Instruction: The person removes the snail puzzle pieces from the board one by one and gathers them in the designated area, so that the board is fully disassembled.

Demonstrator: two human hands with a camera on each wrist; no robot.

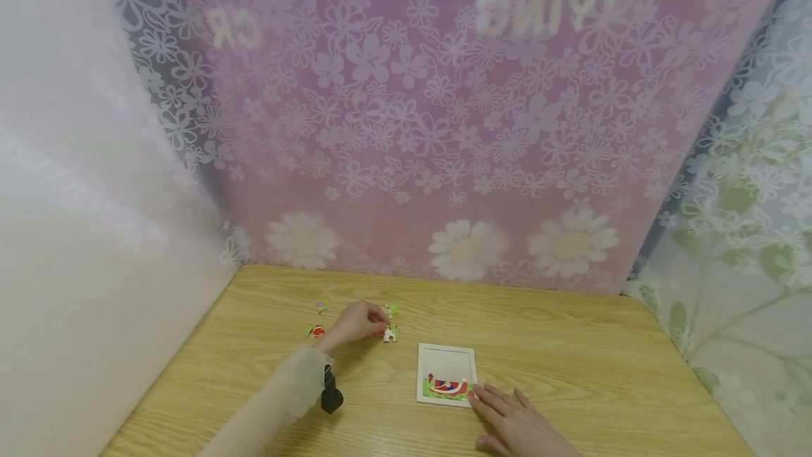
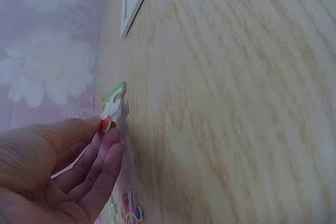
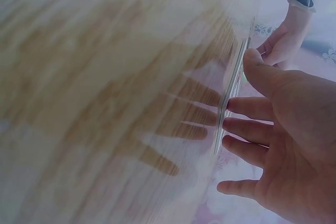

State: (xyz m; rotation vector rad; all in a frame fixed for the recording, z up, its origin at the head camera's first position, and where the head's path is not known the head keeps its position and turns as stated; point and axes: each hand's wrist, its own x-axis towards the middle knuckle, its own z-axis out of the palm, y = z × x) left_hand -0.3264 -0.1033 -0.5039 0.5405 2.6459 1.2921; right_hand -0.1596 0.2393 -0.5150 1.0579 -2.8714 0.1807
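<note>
My left hand pinches a small jigsaw puzzle piece between thumb and fingertips. White, green and red show on that piece, and in the left wrist view it stands tilted at the wooden surface. To the right lies a white-rimmed puzzle tray, its lower part filled with red, green and blue picture pieces. My right hand has its fingers extended, with the fingertips touching the tray's lower right edge. In the right wrist view, the fingers of that hand are straight and spread along the tray's side.
A green puzzle piece lies just behind the pinched one. Two more, one pink and green and one red and green, lie left of my left hand. The wooden table meets a flowered pink curtain at the back.
</note>
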